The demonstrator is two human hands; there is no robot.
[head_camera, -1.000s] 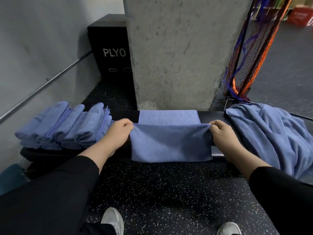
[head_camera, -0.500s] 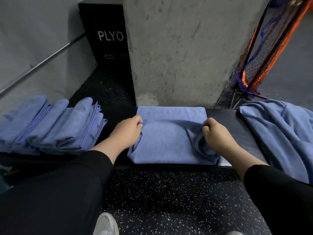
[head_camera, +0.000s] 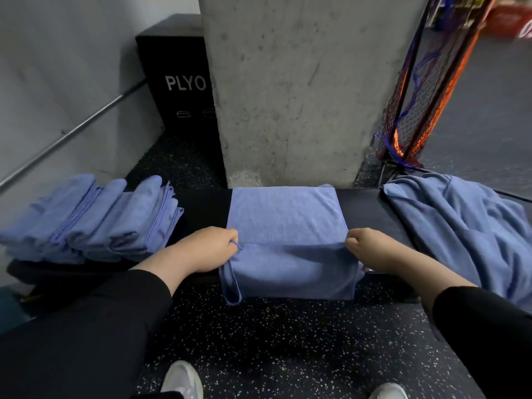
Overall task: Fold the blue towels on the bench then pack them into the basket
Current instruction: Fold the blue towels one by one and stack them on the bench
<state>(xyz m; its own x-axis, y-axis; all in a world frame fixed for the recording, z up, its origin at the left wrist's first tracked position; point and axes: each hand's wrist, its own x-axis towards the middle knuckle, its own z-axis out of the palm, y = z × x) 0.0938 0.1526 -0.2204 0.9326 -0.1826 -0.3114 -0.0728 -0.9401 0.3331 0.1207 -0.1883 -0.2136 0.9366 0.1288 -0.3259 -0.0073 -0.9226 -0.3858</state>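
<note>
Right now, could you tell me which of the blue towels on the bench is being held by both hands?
The middle towel, pinched by the left hand and right hand.

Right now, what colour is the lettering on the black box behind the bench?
White "PLYO" lettering, clearest in the head view.

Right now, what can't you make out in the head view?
- Basket: not in view anywhere.
- Fingertips of left hand and right hand: curled into the towel.
- Unfolded towels: count unclear, bunched together, cut off by the right edge.
- Folded stack: count unclear, layers overlap.
- Bench: ends covered by towels.
</note>
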